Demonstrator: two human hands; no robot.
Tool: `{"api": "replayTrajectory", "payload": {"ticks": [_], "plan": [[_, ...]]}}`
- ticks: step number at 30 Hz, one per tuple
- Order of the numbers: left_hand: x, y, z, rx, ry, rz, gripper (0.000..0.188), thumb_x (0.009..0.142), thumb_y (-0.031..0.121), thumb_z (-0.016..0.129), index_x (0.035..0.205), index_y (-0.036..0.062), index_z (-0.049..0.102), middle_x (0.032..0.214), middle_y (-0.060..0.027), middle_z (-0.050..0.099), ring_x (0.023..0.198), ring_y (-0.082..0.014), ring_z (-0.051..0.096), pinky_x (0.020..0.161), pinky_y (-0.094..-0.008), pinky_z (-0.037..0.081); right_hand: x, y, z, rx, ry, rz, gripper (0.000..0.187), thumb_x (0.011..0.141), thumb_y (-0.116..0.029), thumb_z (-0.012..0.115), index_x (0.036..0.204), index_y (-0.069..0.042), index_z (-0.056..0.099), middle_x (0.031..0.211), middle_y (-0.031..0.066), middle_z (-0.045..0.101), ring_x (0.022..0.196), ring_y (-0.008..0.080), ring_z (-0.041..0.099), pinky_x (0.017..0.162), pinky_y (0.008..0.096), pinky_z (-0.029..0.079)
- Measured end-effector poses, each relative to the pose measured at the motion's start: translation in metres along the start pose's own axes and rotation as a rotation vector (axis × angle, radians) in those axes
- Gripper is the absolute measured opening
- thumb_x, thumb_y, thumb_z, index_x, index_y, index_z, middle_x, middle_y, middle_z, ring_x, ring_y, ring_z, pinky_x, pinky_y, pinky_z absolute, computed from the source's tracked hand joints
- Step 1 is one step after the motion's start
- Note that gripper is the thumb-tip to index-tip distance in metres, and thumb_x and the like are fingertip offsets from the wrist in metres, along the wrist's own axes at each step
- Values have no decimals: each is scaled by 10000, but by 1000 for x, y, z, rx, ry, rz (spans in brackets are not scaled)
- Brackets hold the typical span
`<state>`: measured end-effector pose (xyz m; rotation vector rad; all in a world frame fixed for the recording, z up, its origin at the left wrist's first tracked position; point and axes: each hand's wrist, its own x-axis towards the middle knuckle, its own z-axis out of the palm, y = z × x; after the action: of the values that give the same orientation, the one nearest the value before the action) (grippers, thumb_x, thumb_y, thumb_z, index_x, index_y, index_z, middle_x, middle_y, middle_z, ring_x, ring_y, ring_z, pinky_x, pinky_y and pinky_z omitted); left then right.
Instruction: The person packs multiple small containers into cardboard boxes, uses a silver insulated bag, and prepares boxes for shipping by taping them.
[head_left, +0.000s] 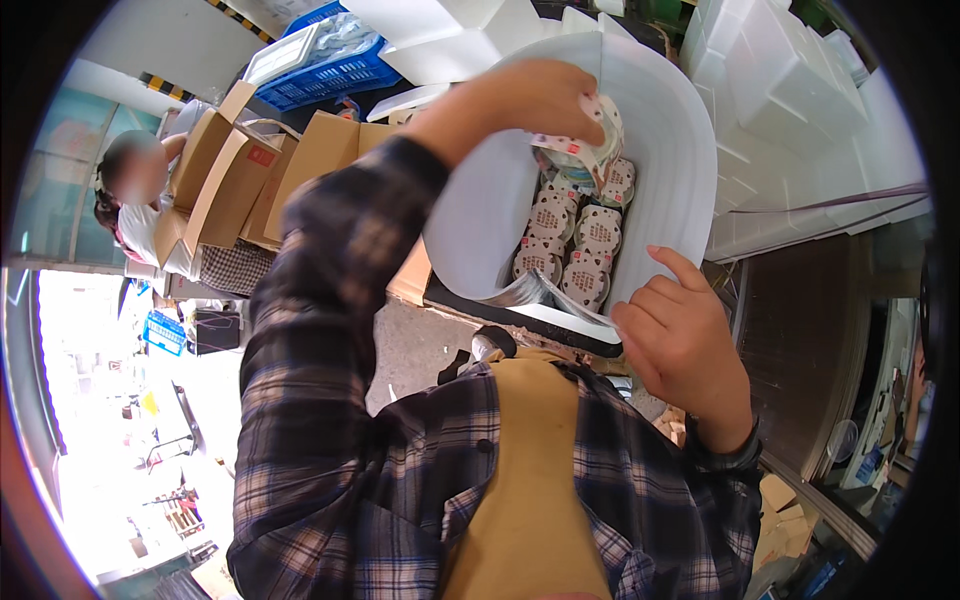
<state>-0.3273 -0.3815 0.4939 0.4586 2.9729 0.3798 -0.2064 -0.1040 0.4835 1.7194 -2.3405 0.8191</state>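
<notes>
A white foam box (670, 150) stands open in front of me, with several round lidded cups (575, 235) packed in rows on its bottom. My left hand (535, 100) reaches over the box from the left and is shut on a round cup with a patterned lid (598, 140), held tilted above the rows. My right hand (680, 335) rests at the near right rim of the box, fingers curled against a thin plastic liner (540, 290) there. My plaid sleeves and a tan apron fill the lower part of the view.
More white foam boxes (790, 90) are stacked at the back right. Open cardboard cartons (235, 180) and a blue plastic crate (335, 70) stand at the left. Another person (150, 220) is beside the cartons at far left. Bare concrete floor (415, 345) lies below the box.
</notes>
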Motion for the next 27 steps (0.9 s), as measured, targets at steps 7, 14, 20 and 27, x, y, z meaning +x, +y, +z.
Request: {"api": "replayTrajectory", "payload": {"ticks": [7, 14, 20, 27], "plan": [[16, -45, 23, 120, 306, 14, 602, 893, 488, 705, 1277, 29, 641, 990, -213, 738, 968, -368, 704, 889, -458, 538, -7, 5, 7, 35, 61, 58, 184, 696, -36, 707, 872, -18, 654, 755, 85, 575, 773, 257, 610, 1106, 524, 426], [-174, -141, -66, -356, 241, -413, 331, 1002, 412, 632, 1018, 93, 717, 793, -38, 692, 641, -102, 664, 526, -234, 507, 9, -8, 5, 39, 140, 118, 259, 790, -170, 679, 963, 23, 670, 952, 150, 684, 955, 342, 670, 1102, 627, 380], [-231, -265, 115, -15, -116, -550, 518, 889, 427, 709, 1183, 6, 636, 1104, -237, 702, 1054, -391, 669, 913, -482, 523, 68, -19, -14, 484, 317, -16, 554, 1024, -485, 465, 1140, 17, 668, 1115, 211, 708, 1015, 377, 695, 1059, 652, 401], [-199, -297, 198, -99, 54, -837, 693, 767, 404, 760, 1238, -50, 533, 1141, -274, 692, 1097, -417, 665, 935, -475, 533, 93, -77, -50, 449, 453, -592, 549, 1042, -514, 419, 1469, -175, 477, 1407, 58, 531, 1208, 329, 519, 1128, 620, 310]]}}
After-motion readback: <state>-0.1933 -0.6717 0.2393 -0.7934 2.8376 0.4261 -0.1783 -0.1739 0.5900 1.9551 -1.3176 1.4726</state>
